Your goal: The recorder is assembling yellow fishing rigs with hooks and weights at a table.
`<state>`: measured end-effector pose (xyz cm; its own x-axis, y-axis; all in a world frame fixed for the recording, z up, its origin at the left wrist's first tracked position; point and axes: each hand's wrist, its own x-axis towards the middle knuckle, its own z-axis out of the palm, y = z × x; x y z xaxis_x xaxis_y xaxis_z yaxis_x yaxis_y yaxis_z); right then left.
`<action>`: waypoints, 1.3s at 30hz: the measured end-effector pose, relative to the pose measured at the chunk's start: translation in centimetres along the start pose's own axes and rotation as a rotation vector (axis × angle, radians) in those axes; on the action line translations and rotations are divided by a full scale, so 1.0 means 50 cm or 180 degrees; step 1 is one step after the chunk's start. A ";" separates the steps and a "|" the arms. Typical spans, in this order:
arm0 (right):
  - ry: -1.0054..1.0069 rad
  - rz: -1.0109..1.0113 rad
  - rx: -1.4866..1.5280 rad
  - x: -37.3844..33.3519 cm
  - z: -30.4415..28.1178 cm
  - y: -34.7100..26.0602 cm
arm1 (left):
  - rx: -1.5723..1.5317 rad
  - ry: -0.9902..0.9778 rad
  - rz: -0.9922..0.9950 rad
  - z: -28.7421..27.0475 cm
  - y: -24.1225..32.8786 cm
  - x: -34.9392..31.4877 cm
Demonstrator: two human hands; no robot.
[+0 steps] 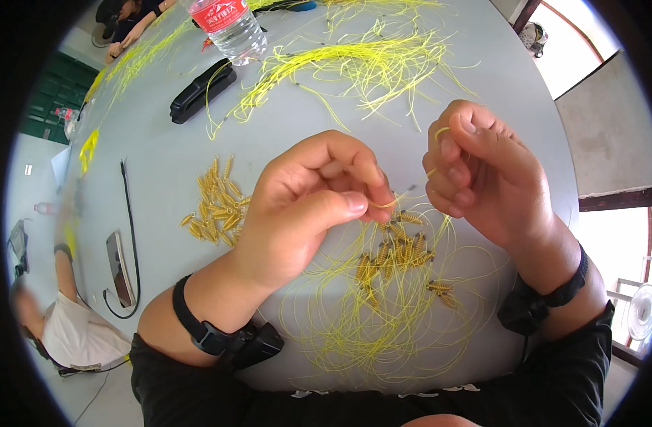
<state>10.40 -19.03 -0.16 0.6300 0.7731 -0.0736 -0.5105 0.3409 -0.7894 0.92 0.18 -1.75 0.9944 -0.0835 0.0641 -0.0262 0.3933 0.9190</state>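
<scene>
My left hand [301,213] is closed over the table, thumb and fingers pinching a thin yellow cord [386,206]. To its right, my right hand [493,167] is raised with curled fingers, and a loop of yellow cord [441,132] passes round them. Below both hands spreads a loose tangle of yellow cord [383,331]. Among its strands lie several small gold springs with dark ends [397,252]. A heap of plain gold springs [215,203] sits left of my left hand, partly hidden behind it.
A large bundle of yellow cords [347,60] lies across the far table. Near it are a long black object [202,91] and a red-labelled water bottle [233,35]. A phone [118,269] and black cable [131,220] lie left. Other people [84,331] sit at the left and far left.
</scene>
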 end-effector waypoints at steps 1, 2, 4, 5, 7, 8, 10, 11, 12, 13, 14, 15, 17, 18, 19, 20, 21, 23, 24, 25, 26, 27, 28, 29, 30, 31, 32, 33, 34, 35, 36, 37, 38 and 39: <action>-0.0108 -0.0006 0.0038 0.000 0.001 0.000 | -0.0001 -0.0006 0.0005 0.001 0.001 0.001; -0.0107 -0.0011 0.0031 -0.001 0.001 0.001 | -0.0170 -0.0096 -0.0165 0.002 0.001 0.002; -0.0281 -0.0081 0.0179 0.001 0.000 0.005 | -0.0323 -0.0186 -0.0323 0.002 0.003 0.002; -0.0300 -0.0091 0.0178 0.002 -0.001 0.007 | -0.0111 -0.0354 -0.0438 0.003 0.005 -0.002; -0.0490 0.0003 0.0246 0.000 -0.003 0.011 | 0.0096 -0.0523 -0.0555 0.005 0.010 -0.007; -0.0483 0.0005 0.0245 -0.003 -0.002 0.013 | 0.0275 -0.0467 -0.0637 0.009 0.016 -0.008; -0.0466 -0.0041 0.0031 -0.005 0.001 0.016 | 0.0451 -0.0406 -0.0726 0.008 0.017 -0.009; -0.0463 -0.0034 0.0036 -0.007 0.001 0.017 | 0.0637 -0.0422 -0.0560 0.004 0.013 -0.006; -0.0472 -0.0023 -0.0073 -0.008 -0.001 0.017 | 0.0822 -0.0438 -0.0394 0.001 0.011 -0.006; -0.0491 -0.0014 -0.0177 -0.007 -0.003 0.017 | 0.0825 -0.0428 -0.0400 0.002 0.009 -0.006; -0.0496 -0.0009 -0.0169 -0.006 -0.002 0.016 | 0.0812 -0.0362 -0.0309 0.004 0.006 -0.007; -0.0504 0.0060 -0.0540 -0.005 0.001 0.013 | 0.0799 -0.0297 -0.0218 0.005 0.004 -0.007; -0.0505 0.0127 -0.0920 -0.008 0.008 0.005 | 0.0900 -0.0371 -0.0346 -0.001 0.006 -0.010; -0.0505 0.0231 -0.1156 -0.011 0.014 0.003 | 0.1003 -0.0445 -0.0473 -0.003 0.007 -0.011; -0.0502 0.0337 -0.1391 -0.013 0.017 0.002 | 0.1000 -0.0449 -0.0475 -0.002 0.009 -0.012; -0.0497 0.0337 -0.1390 -0.014 0.017 0.002 | 0.1046 -0.0466 -0.0450 0.001 0.013 -0.012; -0.0593 0.0214 -0.1605 -0.015 0.018 0.002 | 0.1093 -0.0482 -0.0425 0.003 0.015 -0.013; -0.0694 0.0090 -0.1809 -0.016 0.023 0.002 | 0.1135 -0.0446 -0.0371 0.003 0.015 -0.017; -0.0515 0.0189 -0.1519 -0.016 0.028 0.001 | 0.1178 -0.0408 -0.0312 0.002 0.016 -0.019; -0.0321 0.0289 -0.1238 -0.017 0.030 0.000 | 0.1170 -0.0417 -0.0313 0.001 0.015 -0.017; -0.0312 0.0290 -0.1240 -0.016 0.026 -0.002 | 0.1181 -0.0400 -0.0316 -0.001 0.016 -0.015; -0.0187 0.0386 -0.0887 -0.011 0.019 -0.004 | 0.1193 -0.0382 -0.0319 -0.003 0.017 -0.012; -0.0066 0.0478 -0.0532 -0.006 0.012 -0.005 | 0.1192 -0.0384 -0.0320 -0.004 0.017 -0.010; -0.0063 0.0479 -0.0532 -0.004 0.007 -0.006 | 0.1249 -0.0317 -0.0297 -0.004 0.016 -0.009; -0.0014 0.0372 -0.0392 -0.002 0.002 -0.006 | 0.1306 -0.0249 -0.0275 -0.004 0.016 -0.007; 0.0028 0.0268 -0.0255 0.001 0.001 -0.007 | 0.1305 -0.0244 -0.0272 -0.005 0.018 -0.007; 0.0110 0.0279 -0.0297 0.004 0.001 -0.011 | 0.1300 -0.0182 -0.0334 -0.006 0.021 -0.007; 0.0108 0.0282 -0.0301 0.007 0.000 -0.013 | 0.1293 -0.0121 -0.0395 -0.008 0.023 -0.007; 0.0216 0.0245 -0.0240 0.009 -0.003 -0.014 | 0.1288 -0.0118 -0.0399 -0.009 0.022 -0.007; 0.0325 0.0209 -0.0180 0.010 -0.005 -0.014 | 0.1288 -0.0118 -0.0402 -0.011 0.022 -0.006; 0.0329 0.0217 -0.0182 0.011 -0.007 -0.015 | 0.1287 -0.0118 -0.0405 -0.013 0.021 -0.005; 0.0295 0.0211 -0.0161 0.011 -0.007 -0.016 | 0.1285 -0.0110 -0.0410 -0.013 0.022 -0.005; 0.0261 0.0205 -0.0141 0.011 -0.007 -0.017 | 0.1288 -0.0121 -0.0433 -0.012 0.025 -0.004; 0.0259 0.0214 -0.0138 0.011 -0.007 -0.015 | 0.1290 -0.0133 -0.0456 -0.011 0.026 -0.004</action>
<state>11.33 -19.05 0.17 0.6415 0.7469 -0.1750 -0.5283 0.2649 -0.8067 0.74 1.23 -0.80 0.9862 -0.1513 -0.0673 0.0657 -0.0158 0.9977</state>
